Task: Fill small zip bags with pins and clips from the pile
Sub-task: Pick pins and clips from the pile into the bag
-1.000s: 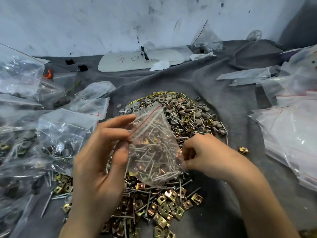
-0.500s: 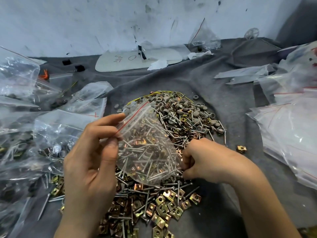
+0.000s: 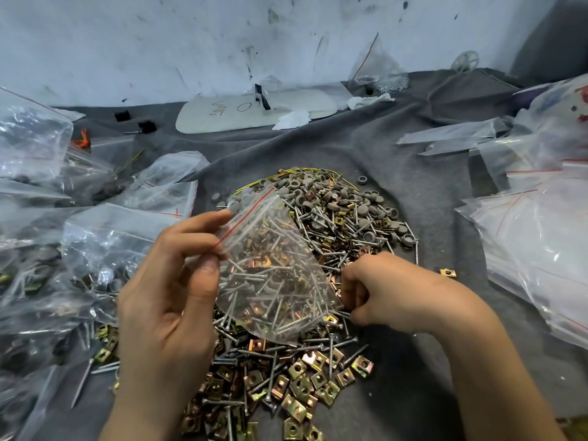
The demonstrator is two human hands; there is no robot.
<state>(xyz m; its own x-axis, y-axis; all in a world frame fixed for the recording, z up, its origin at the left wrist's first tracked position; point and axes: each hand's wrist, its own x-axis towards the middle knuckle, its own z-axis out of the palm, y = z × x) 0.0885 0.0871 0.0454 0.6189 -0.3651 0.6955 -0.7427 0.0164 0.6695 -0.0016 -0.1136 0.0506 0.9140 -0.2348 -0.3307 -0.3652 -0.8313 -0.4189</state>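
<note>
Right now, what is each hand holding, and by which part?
The left hand pinches the zip bag at its red-striped mouth edge. The right hand is curled on the pile by the bag's lower corner; whether it grips anything cannot be told.

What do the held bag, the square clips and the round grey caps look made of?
Zip bag: thin clear plastic, glossy, creased, red seal line. Square clips: likely plated sheet metal, shiny yellow-gold sheen. Round grey caps: matte, probably plastic or rubber; cannot tell which.
</note>
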